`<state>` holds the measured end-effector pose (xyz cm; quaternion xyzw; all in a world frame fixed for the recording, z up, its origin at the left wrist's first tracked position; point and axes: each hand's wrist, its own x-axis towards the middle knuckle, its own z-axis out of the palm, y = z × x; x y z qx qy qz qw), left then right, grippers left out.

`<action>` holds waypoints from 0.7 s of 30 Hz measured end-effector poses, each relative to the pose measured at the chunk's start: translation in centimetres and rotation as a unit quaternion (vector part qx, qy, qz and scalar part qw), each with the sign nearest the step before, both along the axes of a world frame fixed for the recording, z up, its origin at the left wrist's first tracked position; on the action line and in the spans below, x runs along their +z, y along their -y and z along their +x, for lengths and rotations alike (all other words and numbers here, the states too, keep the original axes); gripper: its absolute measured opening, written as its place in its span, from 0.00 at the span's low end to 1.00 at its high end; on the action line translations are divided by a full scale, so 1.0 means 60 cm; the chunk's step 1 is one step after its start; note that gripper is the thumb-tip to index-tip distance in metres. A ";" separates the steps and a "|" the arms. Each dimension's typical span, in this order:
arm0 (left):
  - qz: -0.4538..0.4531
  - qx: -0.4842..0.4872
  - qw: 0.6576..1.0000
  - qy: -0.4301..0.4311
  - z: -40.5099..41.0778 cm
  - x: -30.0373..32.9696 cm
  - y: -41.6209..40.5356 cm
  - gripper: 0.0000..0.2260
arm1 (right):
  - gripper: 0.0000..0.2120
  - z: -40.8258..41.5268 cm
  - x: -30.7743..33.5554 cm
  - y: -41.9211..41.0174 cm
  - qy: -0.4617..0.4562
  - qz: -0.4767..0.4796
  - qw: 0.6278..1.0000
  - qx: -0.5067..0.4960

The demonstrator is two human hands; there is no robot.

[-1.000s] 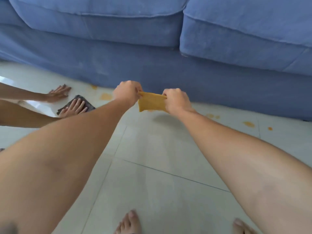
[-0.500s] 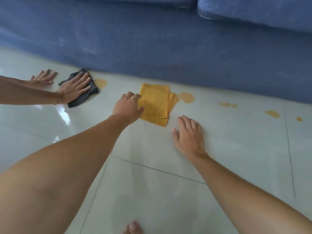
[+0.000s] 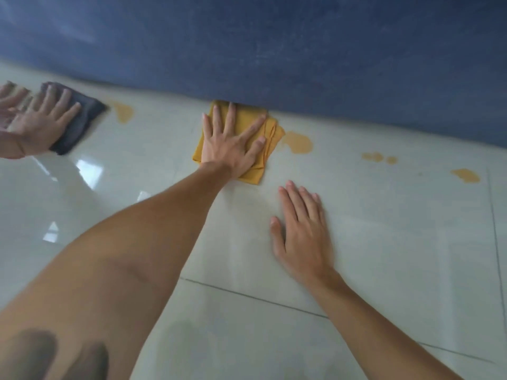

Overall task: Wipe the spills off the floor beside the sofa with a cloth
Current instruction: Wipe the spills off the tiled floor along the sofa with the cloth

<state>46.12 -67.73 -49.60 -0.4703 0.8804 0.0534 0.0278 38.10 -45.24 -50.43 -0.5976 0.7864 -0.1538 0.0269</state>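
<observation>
A folded yellow cloth [image 3: 270, 138] lies on the pale tiled floor, its far edge against the blue sofa's base [image 3: 274, 56]. My left hand [image 3: 233, 144] presses flat on the cloth with fingers spread. My right hand [image 3: 301, 229] rests flat on the bare tile nearer to me, apart from the cloth. Orange spills mark the floor along the sofa: one large spill [image 3: 297, 142] just right of the cloth, small drops [image 3: 377, 157] further right, a patch [image 3: 466, 175] at the far right, and another spill [image 3: 124, 112] to the left.
At the left, another person's hand [image 3: 44, 119] presses a dark grey cloth [image 3: 79, 124] on the floor; a second hand [image 3: 9, 97] lies beside it. The glossy tiles [image 3: 384, 256] show grout lines and light reflections.
A second ago both hands held the yellow cloth in the air. It was then laid on the floor, and my left hand has since moved onto it and pushed it up to the sofa.
</observation>
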 end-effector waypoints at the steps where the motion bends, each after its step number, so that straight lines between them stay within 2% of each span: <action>1: 0.002 0.000 1.000 -0.002 0.007 0.001 -0.011 0.26 | 0.26 -0.002 0.001 0.000 0.016 -0.013 1.000 0.003; 5: 0.010 0.002 1.000 -0.008 0.058 0.003 -0.096 0.26 | 0.25 -0.014 0.013 -0.014 0.082 -0.058 0.995 0.000; 8: 0.007 0.007 1.000 -0.010 0.117 0.003 -0.180 0.25 | 0.26 -0.030 0.027 -0.042 0.047 -0.035 0.998 -0.032; 12: -0.007 0.012 1.000 -0.007 0.165 -0.004 -0.257 0.26 | 0.29 -0.079 0.027 -0.074 -0.012 0.044 0.995 -0.085; 15: -0.014 0.017 1.000 -0.005 0.166 -0.013 -0.255 0.26 | 0.31 -0.099 0.011 -0.081 -0.022 0.083 0.992 -0.097; 21: -0.005 0.039 0.999 -0.007 0.130 -0.014 -0.170 0.25 | 0.30 -0.102 -0.002 -0.078 -0.038 0.081 0.991 -0.095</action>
